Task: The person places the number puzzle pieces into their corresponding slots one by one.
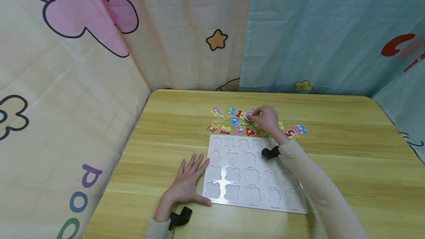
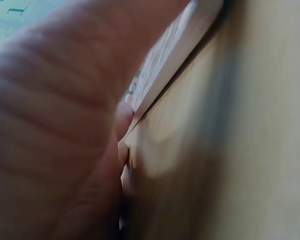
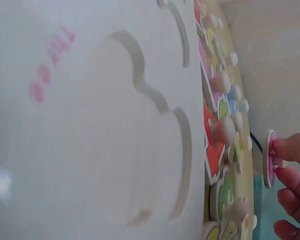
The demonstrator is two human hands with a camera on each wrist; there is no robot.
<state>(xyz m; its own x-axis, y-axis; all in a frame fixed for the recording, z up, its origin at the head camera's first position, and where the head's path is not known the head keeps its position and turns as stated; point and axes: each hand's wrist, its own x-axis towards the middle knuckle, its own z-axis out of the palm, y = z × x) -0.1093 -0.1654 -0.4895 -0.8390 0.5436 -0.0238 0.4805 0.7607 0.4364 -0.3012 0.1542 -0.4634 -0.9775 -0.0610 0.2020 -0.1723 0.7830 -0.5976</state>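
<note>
A white puzzle board (image 1: 240, 165) with rows of shaped recesses lies on the table. My left hand (image 1: 186, 184) rests beside its left edge with fingers spread, the thumb near the front left corner. In the left wrist view the palm (image 2: 55, 125) stands close against the board's edge (image 2: 175, 60). Past the far edge, my right hand (image 1: 266, 119) pinches a pink-purple puzzle piece (image 3: 268, 159) by its knob. The right wrist view shows that piece raised on its side; its full shape is hard to make out. Colourful number pieces (image 1: 234, 121) lie around below this hand.
More number pieces (image 1: 300, 130) lie off the board's far right corner. The wooden table (image 1: 159, 128) extends on both sides, with printed curtains (image 1: 186, 28) behind its far edge. A recess marked "Three" (image 3: 115, 135) shows in the right wrist view.
</note>
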